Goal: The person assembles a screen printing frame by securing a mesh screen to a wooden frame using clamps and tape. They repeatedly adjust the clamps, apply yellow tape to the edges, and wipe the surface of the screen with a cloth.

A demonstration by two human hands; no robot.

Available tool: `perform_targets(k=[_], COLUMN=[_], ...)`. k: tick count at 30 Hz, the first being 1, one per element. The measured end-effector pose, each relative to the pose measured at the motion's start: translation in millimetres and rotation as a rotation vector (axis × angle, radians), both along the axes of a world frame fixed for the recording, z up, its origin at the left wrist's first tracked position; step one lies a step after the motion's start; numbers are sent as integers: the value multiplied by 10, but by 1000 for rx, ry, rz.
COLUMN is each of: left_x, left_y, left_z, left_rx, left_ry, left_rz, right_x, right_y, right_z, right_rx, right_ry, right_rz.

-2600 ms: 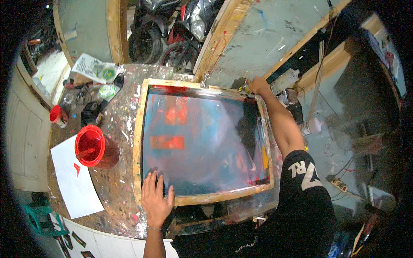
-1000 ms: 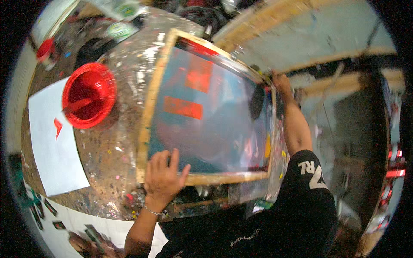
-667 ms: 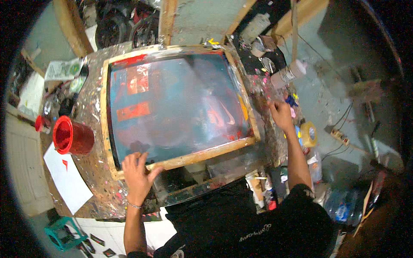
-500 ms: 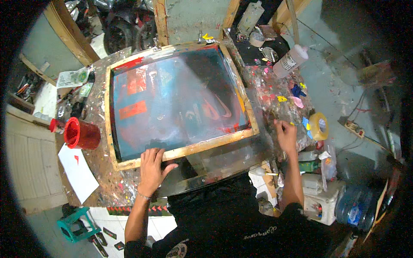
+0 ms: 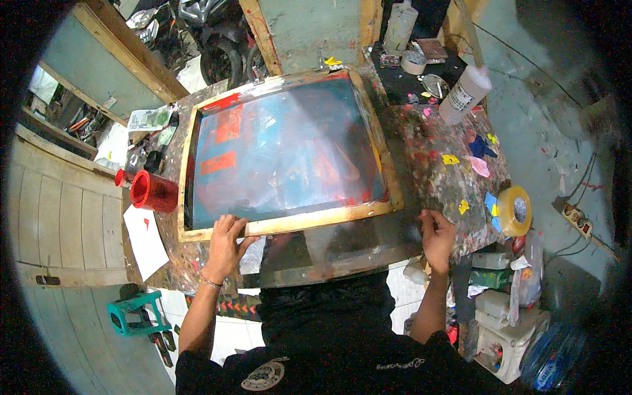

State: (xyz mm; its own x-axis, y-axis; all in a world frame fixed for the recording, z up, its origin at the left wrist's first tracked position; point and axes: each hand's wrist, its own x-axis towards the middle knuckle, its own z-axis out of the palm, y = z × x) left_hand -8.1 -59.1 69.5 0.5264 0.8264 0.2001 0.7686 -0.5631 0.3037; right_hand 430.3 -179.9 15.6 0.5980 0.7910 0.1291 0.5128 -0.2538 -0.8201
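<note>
A screen-printing frame (image 5: 293, 222) with a wooden rim and a blue, red-smeared mesh (image 5: 276, 158) lies across the paint-stained table. My left hand (image 5: 226, 250) grips its near rim toward the left corner, fingers over the wood and thumb out to the right. Below that rim, a dark smooth surface (image 5: 322, 253) stretches toward my body, with a small pale patch (image 5: 253, 257) beside my left thumb. My right hand (image 5: 438, 242) is off the frame, past its near right corner. Its fingers are pinched together at the dark surface's right side; whatever they hold is hidden.
Left of the frame stand a red paint tub (image 5: 155, 192) and a white paper sheet (image 5: 145, 243). On the right are a tape roll (image 5: 505, 214), a plastic bottle (image 5: 464, 95) and coloured scraps (image 5: 482, 146). A green stool (image 5: 138, 313) stands on the floor.
The whole view has shifted. My right hand has come nearer the table's front edge, away from the spot beside the tape roll. My left hand stays at the frame's near rim.
</note>
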Motion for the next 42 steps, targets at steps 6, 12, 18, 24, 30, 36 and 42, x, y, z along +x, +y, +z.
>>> perform_targets(k=[6, 12, 18, 24, 30, 36, 42], left_x=[-33, -45, -50, -20, -58, -13, -17], left_y=[33, 23, 42, 9, 30, 21, -10], left_z=[-147, -176, -165, -237, -237, -229, -242], left_rx=[-10, -32, -25, 0, -19, -5, -5], left_ry=[-3, -25, -53, -45, -59, -48, -34], left_rz=[-21, 0, -15, 8, 0, 9, 22], right_x=[34, -3, -57, -90, -169, -36, -82], right_y=[33, 75, 119, 140, 188, 107, 90], right_z=[3, 31, -3, -6, 109, 1, 81], right_rx=[9, -41, -46, -56, -99, -54, -86], right_ry=[62, 44, 10, 19, 77, 71, 21], right_rz=[12, -2, 13, 29, 45, 12, 12])
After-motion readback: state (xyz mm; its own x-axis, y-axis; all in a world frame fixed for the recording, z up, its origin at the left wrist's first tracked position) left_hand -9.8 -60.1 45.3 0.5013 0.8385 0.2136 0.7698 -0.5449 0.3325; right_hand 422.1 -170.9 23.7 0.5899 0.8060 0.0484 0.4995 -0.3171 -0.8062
